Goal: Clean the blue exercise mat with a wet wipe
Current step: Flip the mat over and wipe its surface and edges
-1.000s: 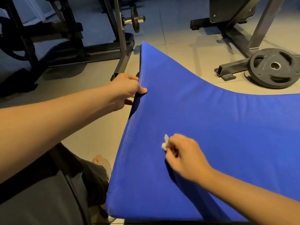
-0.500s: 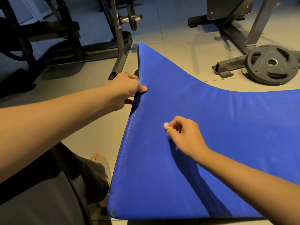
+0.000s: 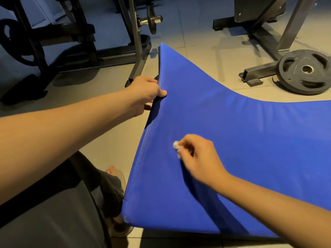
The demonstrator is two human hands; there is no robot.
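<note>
The blue exercise mat (image 3: 241,133) fills the right and centre of the head view, its left side lifted off the floor. My left hand (image 3: 143,93) grips the mat's raised left edge, thumb on top and fingers underneath. My right hand (image 3: 198,156) pinches a small balled white wet wipe (image 3: 176,145) against the mat's surface, near the left seam. Most of the wipe is hidden inside my fingers.
A black weight plate (image 3: 304,71) lies on the tiled floor at the right, beside a steel frame foot (image 3: 252,76). A dark rack with a barbell sleeve (image 3: 150,19) stands at the back left. My foot in a sandal (image 3: 114,173) is beside the mat.
My right hand with the wipe went up the mat from the near position, then slid back toward me a little. My left hand kept its grip on the edge.
</note>
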